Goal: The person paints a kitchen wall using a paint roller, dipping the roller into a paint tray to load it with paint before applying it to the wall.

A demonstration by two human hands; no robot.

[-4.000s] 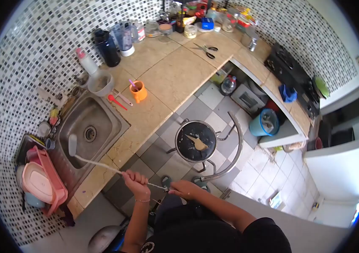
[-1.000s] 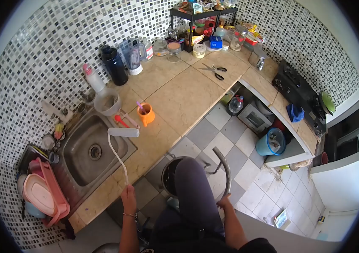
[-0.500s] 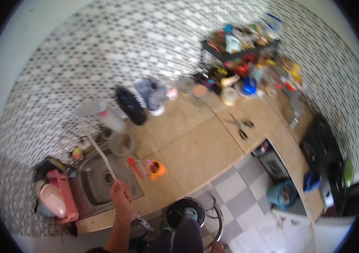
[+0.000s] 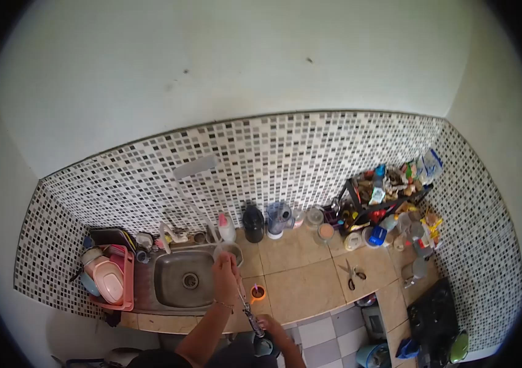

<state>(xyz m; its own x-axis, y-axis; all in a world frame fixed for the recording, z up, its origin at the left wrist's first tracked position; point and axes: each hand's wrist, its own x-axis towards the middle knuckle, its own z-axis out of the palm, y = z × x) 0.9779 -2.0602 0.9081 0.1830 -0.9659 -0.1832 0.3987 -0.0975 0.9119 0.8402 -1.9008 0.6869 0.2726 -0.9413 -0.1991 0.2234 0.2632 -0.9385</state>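
Note:
My left hand (image 4: 226, 270), with a bracelet at its wrist, is closed around a long-handled tool with a pale shaft (image 4: 197, 211). The tool's flat, light-grey head (image 4: 196, 167) is raised in front of the tiled wall. Below my left hand, the handle's patterned lower part (image 4: 250, 319) slants down to my right hand (image 4: 265, 323), whose fingers are curled at it. Under and left of my left arm lies the steel sink (image 4: 161, 288). An orange cup (image 4: 263, 294) stands on the counter just right of the handle, and a clear tub (image 4: 236, 250) is behind my left hand.
A pink dish rack (image 4: 128, 282) stands left of the sink. Along the wall are a white bottle (image 4: 227, 230), a black container (image 4: 253, 224) and a blender jug (image 4: 276, 218). Scissors (image 4: 353, 274) lie on the counter (image 4: 304, 279). A crowded rack (image 4: 390, 190) and black stove (image 4: 433, 316) are to the right.
The view has tilted up and levelled, showing more wall. My left hand with the tool is now further right, and my right hand has come up from the bottom edge to the handle.

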